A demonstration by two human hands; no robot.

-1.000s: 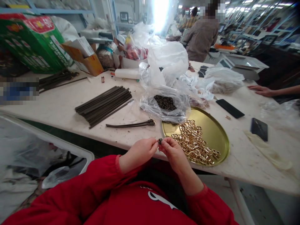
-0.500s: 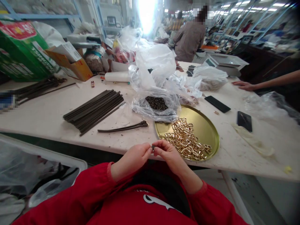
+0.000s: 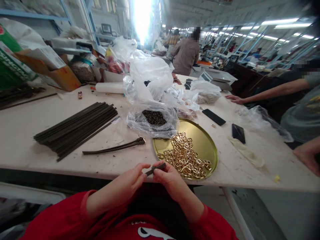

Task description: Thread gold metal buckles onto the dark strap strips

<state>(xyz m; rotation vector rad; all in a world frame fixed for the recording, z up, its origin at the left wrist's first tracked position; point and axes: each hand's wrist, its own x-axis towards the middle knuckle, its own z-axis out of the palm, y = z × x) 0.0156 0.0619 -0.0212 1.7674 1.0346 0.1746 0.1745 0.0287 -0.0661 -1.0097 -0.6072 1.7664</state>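
Observation:
Both my hands are at the table's near edge, pinched on one thin dark strap (image 3: 155,169). My left hand (image 3: 130,180) grips its left end and my right hand (image 3: 168,178) its right end. Just beyond my right hand lies a round gold tray (image 3: 207,146) with a heap of gold buckles (image 3: 185,156). Behind the tray an open clear plastic bag (image 3: 140,124) holds small dark loops (image 3: 154,117). A finished dark strap (image 3: 115,147) lies on the table ahead of my left hand. A bundle of dark straps (image 3: 75,128) lies further left.
Two black phones (image 3: 213,117) (image 3: 238,133) and a pale glove (image 3: 246,152) lie to the right. Another person's arm and hand (image 3: 235,99) rest on the table's far right; another hand (image 3: 307,155) shows at the right edge. Boxes (image 3: 53,71) and plastic bags (image 3: 150,71) crowd the back.
The view has swung right and up. The piece between my fingers was a small dark loop end-on; now it shows as a longer dark strap held across both hands.

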